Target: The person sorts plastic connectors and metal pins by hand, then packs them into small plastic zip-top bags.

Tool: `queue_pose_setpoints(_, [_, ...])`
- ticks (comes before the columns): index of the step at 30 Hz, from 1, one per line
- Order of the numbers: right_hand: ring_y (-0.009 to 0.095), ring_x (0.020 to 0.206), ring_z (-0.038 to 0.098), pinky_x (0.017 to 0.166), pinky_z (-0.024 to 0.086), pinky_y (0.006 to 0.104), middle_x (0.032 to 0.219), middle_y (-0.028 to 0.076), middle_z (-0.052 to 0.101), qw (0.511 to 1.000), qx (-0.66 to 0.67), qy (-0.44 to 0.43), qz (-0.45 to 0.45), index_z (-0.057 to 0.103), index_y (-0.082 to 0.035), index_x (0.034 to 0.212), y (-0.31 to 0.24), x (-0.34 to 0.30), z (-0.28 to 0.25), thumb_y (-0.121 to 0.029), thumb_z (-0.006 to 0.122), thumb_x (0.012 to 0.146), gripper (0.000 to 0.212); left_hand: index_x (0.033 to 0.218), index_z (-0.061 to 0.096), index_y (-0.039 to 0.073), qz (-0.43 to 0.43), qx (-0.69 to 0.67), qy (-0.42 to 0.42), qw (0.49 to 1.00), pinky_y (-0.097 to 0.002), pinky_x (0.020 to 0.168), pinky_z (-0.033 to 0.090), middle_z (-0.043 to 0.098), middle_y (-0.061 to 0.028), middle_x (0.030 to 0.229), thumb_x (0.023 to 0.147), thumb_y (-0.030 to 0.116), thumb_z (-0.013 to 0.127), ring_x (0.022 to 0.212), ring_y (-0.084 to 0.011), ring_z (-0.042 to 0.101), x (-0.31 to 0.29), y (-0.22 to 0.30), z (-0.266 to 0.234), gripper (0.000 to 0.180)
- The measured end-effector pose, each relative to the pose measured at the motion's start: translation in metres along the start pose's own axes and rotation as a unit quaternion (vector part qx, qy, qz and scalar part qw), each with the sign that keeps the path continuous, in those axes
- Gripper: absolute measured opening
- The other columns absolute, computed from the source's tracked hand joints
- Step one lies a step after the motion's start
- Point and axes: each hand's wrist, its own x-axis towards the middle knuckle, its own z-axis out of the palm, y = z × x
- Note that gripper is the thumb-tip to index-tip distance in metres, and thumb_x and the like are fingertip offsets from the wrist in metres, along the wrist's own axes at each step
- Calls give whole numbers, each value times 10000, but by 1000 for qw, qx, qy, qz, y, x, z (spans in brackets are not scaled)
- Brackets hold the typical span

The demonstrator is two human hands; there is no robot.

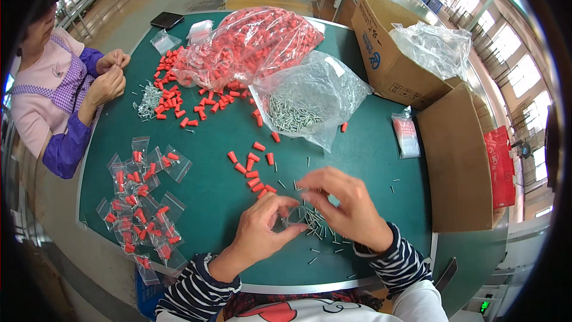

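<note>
My left hand [260,226] pinches a small clear plastic bag [295,215] between thumb and fingers, and the bag's mouth gapes. My right hand [350,207] is just right of the bag with its thumb and fingers curled together; whatever they hold is too small to make out. Under and beside my right hand lies a loose pile of screws [317,224]. Several red conical plastic caps [252,174] are scattered beyond my left hand. At the left, small filled bags [140,214] lie heaped, with red caps and screws showing inside.
A large bag of red caps [256,45] and an open bag of screws [296,110] stand toward the back. Cardboard boxes [456,161] line the right edge, near a pack of small bags [406,135]. At the left, a co-worker's hands [110,77] are raised near another screw pile [149,102].
</note>
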Motion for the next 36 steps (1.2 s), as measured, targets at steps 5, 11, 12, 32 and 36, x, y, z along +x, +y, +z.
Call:
queue_pose_setpoints(5, [274, 768, 655, 707, 529, 369, 952, 156, 626, 995, -93, 14, -29, 663, -2, 1051, 46, 47, 33, -2, 681, 819, 233, 1020, 652, 59, -4, -25, -3, 1000, -203, 513, 325, 552, 9, 821, 679, 105, 867, 591, -48, 362, -7, 6, -4, 405])
queue_pose_setpoints(11, [335, 759, 638, 713, 527, 411, 899, 169, 595, 977, -213, -4, -25, 669, -30, 1041, 68, 75, 56, -27, 646, 802, 241, 1025, 649, 51, 3, -25, 12, 1000, -193, 513, 315, 557, 3, 834, 684, 94, 864, 596, -46, 360, -13, 3, -7, 406])
queue_pose_setpoints(12, [342, 767, 637, 714, 527, 418, 887, 165, 595, 971, -238, -35, -8, 670, -36, 1026, 69, 78, 57, -15, 637, 794, 235, 1025, 649, 51, 2, -23, 13, 1000, -193, 513, 315, 557, 3, 834, 684, 94, 864, 596, -46, 360, -13, 3, -7, 406])
queue_pose_setpoints(32, [283, 845, 650, 745, 542, 345, 1039, 146, 606, 994, 6, -62, -88, 634, -7, 1090, 5, 4, 15, 0, 667, 807, 284, 1060, 585, 31, -28, -36, 105, 993, -215, 507, 354, 566, -10, 827, 672, 62, 862, 600, -51, 416, -8, -11, -1, 478])
queue_pose_setpoints(36, [184, 812, 629, 670, 515, 283, 1033, 112, 618, 998, 13, -39, -41, 644, -33, 1123, 14, -11, 6, -25, 714, 804, 327, 1064, 576, 42, -63, -25, 88, 994, -174, 533, 326, 556, 31, 839, 684, 64, 863, 633, -11, 388, -10, -9, -2, 477])
